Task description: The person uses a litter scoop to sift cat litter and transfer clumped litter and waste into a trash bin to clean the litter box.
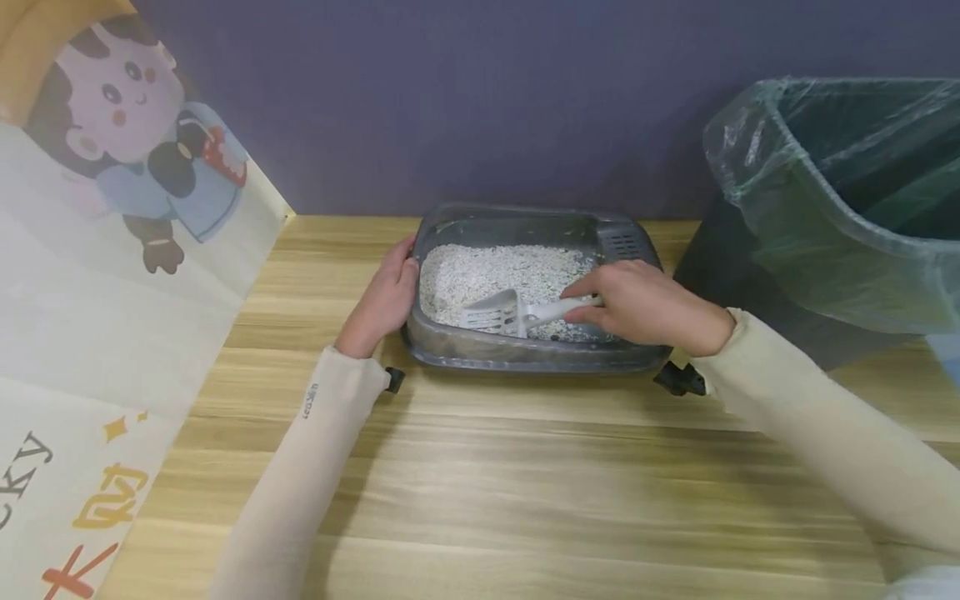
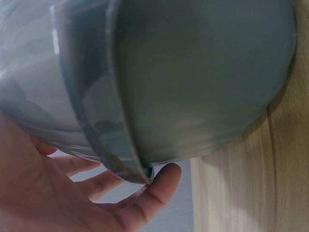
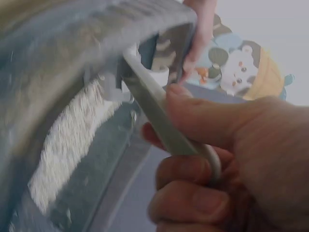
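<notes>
A dark grey litter box (image 1: pixel 517 357) stands on the wood-look floor, with pale granular litter (image 1: pixel 517 267) inside it. My left hand (image 1: pixel 386 296) holds the box's left end. In the left wrist view, the thumb (image 2: pixel 161 188) touches the rim (image 2: pixel 120 106) and the other fingers lie partly hidden behind it. With curled fingers my right hand (image 1: pixel 645 304) grips the handle of a light grey slotted litter scoop (image 1: pixel 495 312). The scoop's head lies low inside the box, at the litter near the front wall. The right wrist view shows the thumb along the handle (image 3: pixel 159 111).
A dark bin (image 1: pixel 738 267) lined with a clear plastic bag (image 1: pixel 832 242) stands right of the box. Behind the box rises a purple-grey wall (image 1: pixel 480 100). A white panel with cartoon prints (image 1: pixel 97 333) borders the wooden floor (image 1: pixel 525 500) on the left.
</notes>
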Motion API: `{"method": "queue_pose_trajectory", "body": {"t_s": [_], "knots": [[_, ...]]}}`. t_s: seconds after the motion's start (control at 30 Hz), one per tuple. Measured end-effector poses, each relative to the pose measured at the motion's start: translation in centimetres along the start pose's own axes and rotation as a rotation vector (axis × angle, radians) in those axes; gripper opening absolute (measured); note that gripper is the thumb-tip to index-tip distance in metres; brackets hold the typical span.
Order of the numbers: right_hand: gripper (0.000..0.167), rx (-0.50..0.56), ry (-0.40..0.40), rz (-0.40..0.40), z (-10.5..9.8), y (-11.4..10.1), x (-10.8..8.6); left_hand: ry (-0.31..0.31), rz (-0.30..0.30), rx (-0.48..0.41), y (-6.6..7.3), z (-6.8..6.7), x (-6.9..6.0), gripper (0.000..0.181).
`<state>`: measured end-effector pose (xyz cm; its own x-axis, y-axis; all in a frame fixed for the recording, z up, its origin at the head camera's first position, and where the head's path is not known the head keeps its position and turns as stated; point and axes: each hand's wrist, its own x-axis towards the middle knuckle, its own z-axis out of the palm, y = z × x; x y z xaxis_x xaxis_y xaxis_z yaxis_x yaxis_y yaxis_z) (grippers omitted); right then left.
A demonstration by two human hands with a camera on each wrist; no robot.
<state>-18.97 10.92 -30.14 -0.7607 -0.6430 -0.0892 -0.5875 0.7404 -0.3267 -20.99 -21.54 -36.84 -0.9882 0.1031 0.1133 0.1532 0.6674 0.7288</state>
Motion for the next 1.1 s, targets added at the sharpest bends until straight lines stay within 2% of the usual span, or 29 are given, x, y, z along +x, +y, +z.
{"method": "queue_pose_trajectory", "body": {"t_s": [0.1,0.2,0.33,0.57,0.7,0.83,0.93,1.1], "knots": [[0.028,-0.021,-0.059,-0.019,1.2,-0.4,0.6,0.002,0.004,-0.003,0.1,0.0,0.0,0.050],[0.022,-0.036,-0.081,-0.036,2.6,-0.5,1.0,0.000,0.014,-0.005,0.1,0.1,0.0,0.050],[0.024,-0.039,-0.048,-0.035,3.8,-0.3,1.3,0.001,0.013,-0.004,0.1,0.0,0.0,0.051],[0.027,-0.069,0.011,0.026,4.1,0.1,1.9,-0.004,0.004,-0.001,0.2,-0.1,-0.2,0.051],[0.023,-0.031,0.014,0.017,4.7,0.6,3.3,-0.004,-0.005,-0.005,0.1,-0.1,-0.2,0.051],[0.020,0.053,-0.040,0.009,5.1,1.6,4.4,-0.007,-0.002,-0.005,0.0,-0.2,-0.2,0.050],[0.022,0.093,-0.074,0.001,5.3,2.5,4.5,-0.009,0.006,-0.007,0.0,-0.2,-0.2,0.050],[0.023,0.102,0.005,-0.033,5.6,3.4,3.8,-0.004,0.008,-0.004,-0.1,-0.1,-0.2,0.050]]}}
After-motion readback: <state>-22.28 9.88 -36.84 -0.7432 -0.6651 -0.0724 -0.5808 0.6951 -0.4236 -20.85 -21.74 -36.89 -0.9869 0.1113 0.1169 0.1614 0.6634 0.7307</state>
